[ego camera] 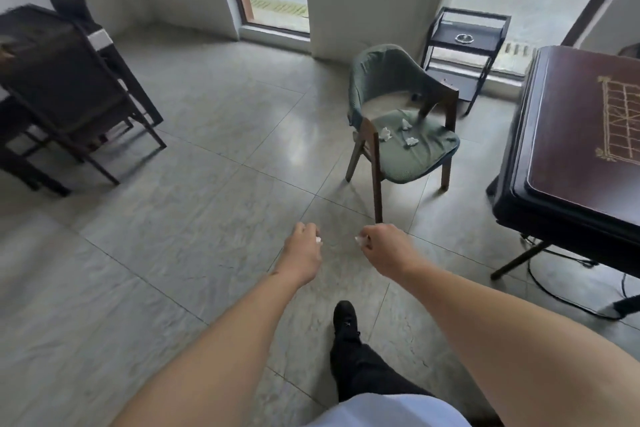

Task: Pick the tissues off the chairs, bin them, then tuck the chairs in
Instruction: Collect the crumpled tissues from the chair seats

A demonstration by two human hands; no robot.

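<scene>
Both fists were closed, left hand point(304, 248) & right hand point(382, 246) each w/ a white tissue scrap poking out, while 3 tissues point(398, 132) sat on the green chair point(401, 118) seat ahead, no readable writing.

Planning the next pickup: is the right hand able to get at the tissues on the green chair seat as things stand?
Probably not yet: the right hand is shut on a tissue and well short of the green chair, though open floor lies between.

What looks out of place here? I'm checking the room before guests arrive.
Three crumpled white tissues lie on the seat of the green cushioned wooden chair, which stands pulled away from the dark red square table. The left hand and right hand each pinch a white scrap.
</scene>
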